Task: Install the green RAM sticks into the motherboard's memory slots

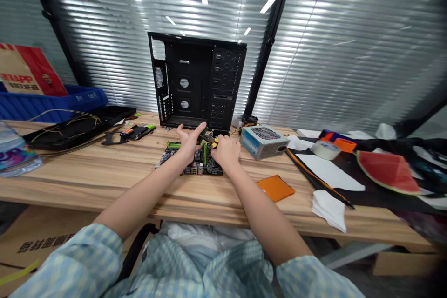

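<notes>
A motherboard [199, 167] with bright green slots lies flat on the table in front of me. My left hand [189, 145] is over its left half, fingers spread, beside a small dark piece [208, 137] that spans the space between my hands. Whether the left fingers touch that piece I cannot tell. At the board's right side my right hand [226, 151] is closed around a small yellow-and-black object [215, 142], mostly hidden by the fingers. Just behind stands an upright, open black computer case [195, 74].
Right of the board sit a grey power supply [264, 141] and an orange flat drive [275, 188]. Farther right are a tape roll [326, 150], paper napkins [329, 209] and a watermelon slice [387, 172]. On the left are a water bottle [16, 153] and a blue bin [77, 101].
</notes>
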Motion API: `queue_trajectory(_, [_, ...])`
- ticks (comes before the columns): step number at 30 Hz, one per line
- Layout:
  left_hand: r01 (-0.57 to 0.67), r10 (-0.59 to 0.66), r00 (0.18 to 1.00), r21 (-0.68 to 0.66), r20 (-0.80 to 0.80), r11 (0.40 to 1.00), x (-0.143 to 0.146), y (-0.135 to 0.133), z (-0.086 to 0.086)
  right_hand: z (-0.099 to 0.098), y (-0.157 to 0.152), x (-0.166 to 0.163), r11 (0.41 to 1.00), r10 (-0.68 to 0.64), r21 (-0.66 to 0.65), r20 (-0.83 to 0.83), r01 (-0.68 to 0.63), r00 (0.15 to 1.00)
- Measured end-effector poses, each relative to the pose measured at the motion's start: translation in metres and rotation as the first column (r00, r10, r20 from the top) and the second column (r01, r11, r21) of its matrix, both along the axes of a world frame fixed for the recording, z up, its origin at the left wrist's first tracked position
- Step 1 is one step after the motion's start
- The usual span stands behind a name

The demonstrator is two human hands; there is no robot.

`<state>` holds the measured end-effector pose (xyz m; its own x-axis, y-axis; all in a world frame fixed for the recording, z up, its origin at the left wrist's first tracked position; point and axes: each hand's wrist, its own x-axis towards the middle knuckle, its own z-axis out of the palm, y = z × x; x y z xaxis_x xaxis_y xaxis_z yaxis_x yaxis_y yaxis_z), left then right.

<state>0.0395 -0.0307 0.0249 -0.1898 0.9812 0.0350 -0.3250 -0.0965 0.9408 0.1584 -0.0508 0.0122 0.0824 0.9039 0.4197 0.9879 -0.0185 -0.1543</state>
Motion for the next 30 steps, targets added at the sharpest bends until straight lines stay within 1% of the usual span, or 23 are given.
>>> queue_trajectory(3, [-0.003,0.003,1.000,0.000,0.012,1.000,-0.0004,0.0000,0.0001,0.0003,0.0004,0.0001,1.000,0.005,-0.004,0.001,-0.005,1.000])
queue_trajectory(8, [-0.005,0.005,1.000,0.007,0.006,1.000,-0.0004,0.0004,-0.0005,-0.0005,0.0006,0.0003,1.000,0.003,0.027,-0.001,-0.003,1.000])
queue_trajectory(13, [-0.001,0.000,1.000,-0.014,-0.006,1.000,-0.0001,-0.0019,0.0023,-0.0007,-0.0007,0.0006,0.999,0.006,0.053,-0.014,-0.005,1.000])
queue_trajectory(17, [-0.009,0.008,1.000,-0.044,-0.028,0.999,0.0000,-0.0039,0.0049,-0.0005,-0.0013,0.0006,0.999,0.003,0.052,-0.021,-0.001,1.000])
queue_trajectory(30, [-0.009,0.008,1.000,-0.042,-0.024,0.999,0.0009,-0.0034,0.0047,-0.0041,0.0021,0.0015,0.998,0.007,0.062,0.008,-0.007,1.000])
